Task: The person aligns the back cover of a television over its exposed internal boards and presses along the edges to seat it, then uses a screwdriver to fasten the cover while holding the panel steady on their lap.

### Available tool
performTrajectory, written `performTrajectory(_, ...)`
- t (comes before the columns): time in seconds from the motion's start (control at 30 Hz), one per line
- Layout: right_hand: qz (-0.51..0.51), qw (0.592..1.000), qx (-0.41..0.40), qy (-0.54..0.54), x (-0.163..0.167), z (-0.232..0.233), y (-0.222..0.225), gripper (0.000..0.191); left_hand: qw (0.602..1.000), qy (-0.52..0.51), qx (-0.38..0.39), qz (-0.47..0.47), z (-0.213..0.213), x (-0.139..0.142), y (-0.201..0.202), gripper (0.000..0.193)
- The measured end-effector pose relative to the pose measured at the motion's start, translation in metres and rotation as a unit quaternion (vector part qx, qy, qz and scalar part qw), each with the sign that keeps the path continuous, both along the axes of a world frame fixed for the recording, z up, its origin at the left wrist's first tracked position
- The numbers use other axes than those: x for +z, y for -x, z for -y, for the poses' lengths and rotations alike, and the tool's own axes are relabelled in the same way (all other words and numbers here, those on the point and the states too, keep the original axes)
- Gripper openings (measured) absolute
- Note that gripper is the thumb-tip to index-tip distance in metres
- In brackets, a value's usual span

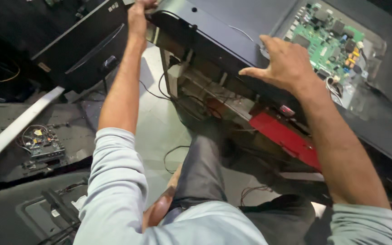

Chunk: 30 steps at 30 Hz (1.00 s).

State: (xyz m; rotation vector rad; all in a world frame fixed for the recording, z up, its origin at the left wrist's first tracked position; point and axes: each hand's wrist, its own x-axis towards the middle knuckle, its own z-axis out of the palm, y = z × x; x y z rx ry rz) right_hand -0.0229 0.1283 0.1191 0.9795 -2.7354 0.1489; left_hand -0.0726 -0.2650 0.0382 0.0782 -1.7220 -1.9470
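Head view. The left hand [138, 16] grips the corner of the black panel [232, 27]; the right hand [283, 63] lies spread on the panel's near edge. A green circuit board [327, 38] sits on the panel beyond the right hand. A red block [284, 136] lies below the panel's edge.

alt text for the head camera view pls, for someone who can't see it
Seen from above, a person's left hand grips the far corner of a large black panel and the right hand presses on its near edge. A green circuit board lies exposed on the panel, and a smaller board with wires sits on a surface to the left.
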Motion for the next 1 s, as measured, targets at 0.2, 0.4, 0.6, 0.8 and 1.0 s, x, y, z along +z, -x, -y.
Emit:
performTrajectory(0.2, 0.017, 0.999, 0.038, -0.014, -0.01, 0.037, 0.033, 0.082, 0.999, -0.012, -0.008, -0.043, 0.001, -0.017, 0.004, 0.061)
performTrajectory(0.4, 0.014, 0.999, 0.04, 0.006, -0.018, 0.036, 0.038, 0.078, 0.997, -0.041, -0.009, -0.064, -0.001, -0.041, 0.016, 0.049)
performTrajectory(0.6, 0.004, 1.0, 0.029, 0.003, -0.008, 0.045, 0.019, 0.078, 0.999, -0.004, 0.011, -0.032, 0.011, -0.054, 0.027, 0.038)
performTrajectory(0.8, -0.081, 0.988, 0.025, 0.132, -0.01, -0.033, -0.026, 0.065, 0.723, 0.55, 0.341, -0.243, 0.003, -0.053, 0.035, 0.033)
performTrajectory(1.0, -0.053, 0.965, -0.196, 0.166, 0.005, -0.263, -0.146, 0.036, 0.826, 0.508, -0.003, -0.244, -0.06, -0.039, -0.003, 0.038)
